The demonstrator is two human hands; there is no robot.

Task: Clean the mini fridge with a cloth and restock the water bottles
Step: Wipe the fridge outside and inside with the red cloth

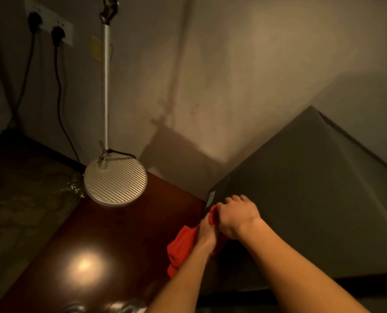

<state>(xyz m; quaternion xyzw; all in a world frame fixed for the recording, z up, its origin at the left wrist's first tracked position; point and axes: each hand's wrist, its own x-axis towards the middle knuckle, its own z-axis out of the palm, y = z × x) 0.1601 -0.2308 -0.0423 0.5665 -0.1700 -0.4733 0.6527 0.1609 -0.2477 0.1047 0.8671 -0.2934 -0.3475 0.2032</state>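
Observation:
The dark grey mini fridge (305,184) stands at the right on a dark red-brown tabletop (111,236), its top and left side showing. A red cloth (181,247) hangs beside the fridge's near left corner. My left hand (207,231) grips the cloth low down, and my right hand (237,215) holds its upper end against the fridge's corner. At the bottom edge some shiny rounded things (120,307) show, too dim to identify as bottles.
A lamp with a round ribbed metal base (115,179) and thin white pole (106,86) stands on the table near the wall. Two black plugs sit in a wall socket (50,26) at the top left, their cables hanging down. Floor lies to the left.

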